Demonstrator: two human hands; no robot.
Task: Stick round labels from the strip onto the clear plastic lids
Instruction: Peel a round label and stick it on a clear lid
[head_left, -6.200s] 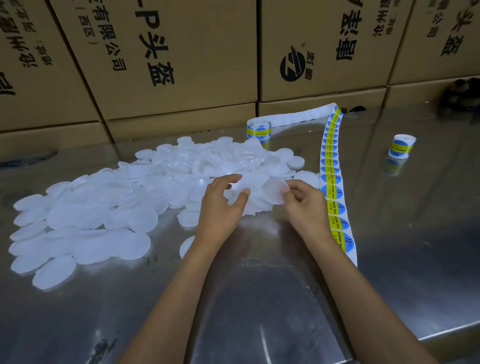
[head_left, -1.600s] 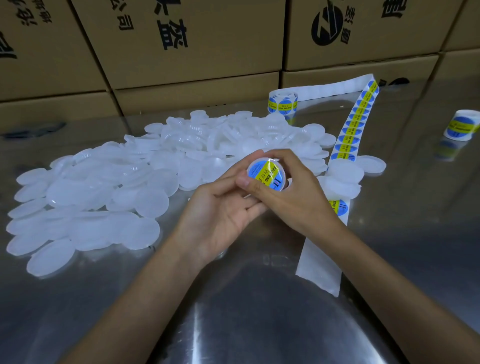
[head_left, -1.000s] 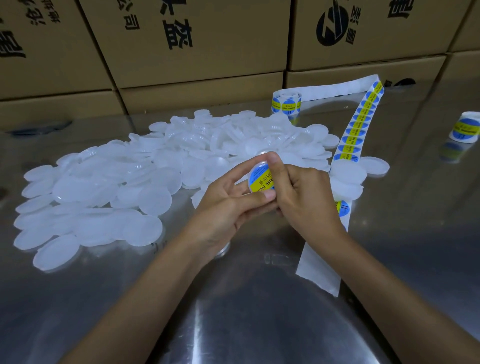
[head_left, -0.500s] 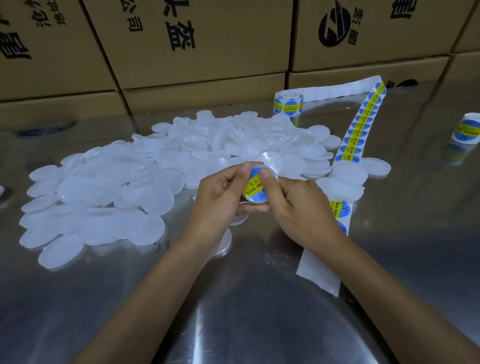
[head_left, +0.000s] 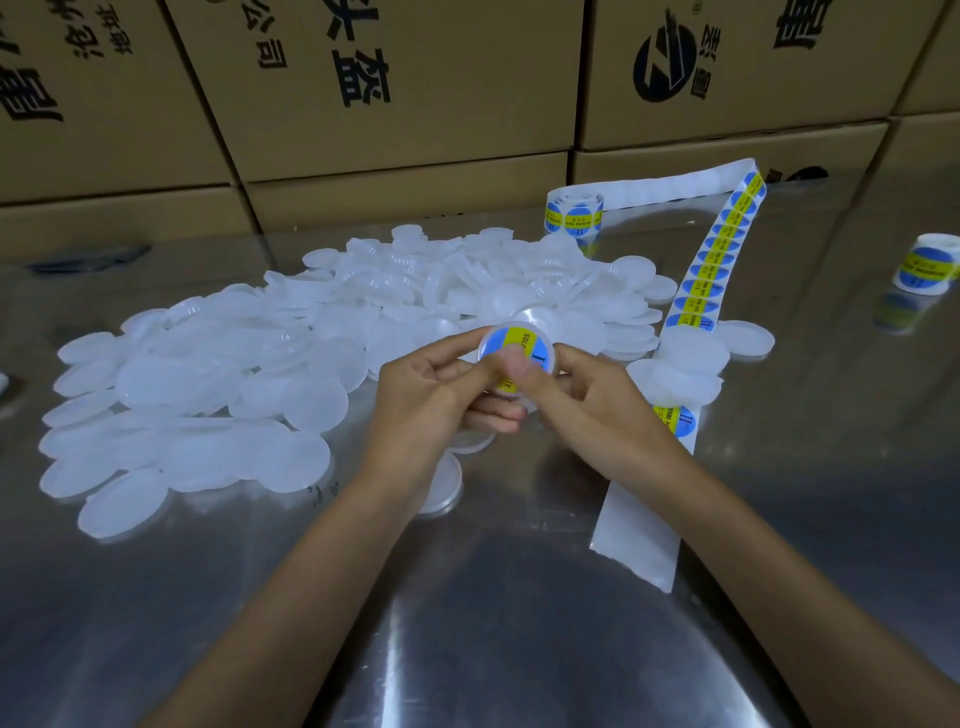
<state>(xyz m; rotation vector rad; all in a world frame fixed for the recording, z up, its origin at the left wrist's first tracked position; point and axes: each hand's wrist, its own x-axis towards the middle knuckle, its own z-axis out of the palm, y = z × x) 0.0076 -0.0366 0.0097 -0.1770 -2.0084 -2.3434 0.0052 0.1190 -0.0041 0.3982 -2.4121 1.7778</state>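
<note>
A clear round lid (head_left: 519, 343) with a blue and yellow label on its face is held up between both hands above the metal table (head_left: 519, 649). My left hand (head_left: 431, 395) grips its left edge, thumb on the label. My right hand (head_left: 587, 395) grips the right edge, its thumb pressing the middle of the label. A heap of unlabelled clear lids (head_left: 249, 374) spreads to the left and behind. The label strip (head_left: 722, 260) runs from a small roll (head_left: 574, 210) down the right side, under my right wrist, ending in bare backing paper (head_left: 639, 540).
Stacked cardboard boxes (head_left: 395, 88) wall off the back of the table. A second label roll (head_left: 927, 270) stands at the far right. A few lids (head_left: 743, 338) lie over the strip, and one lid (head_left: 447, 483) lies under my left wrist.
The labelled lid has turned more face-up and risen slightly. My right thumb has slid onto the middle of the label; both hands keep their hold.
</note>
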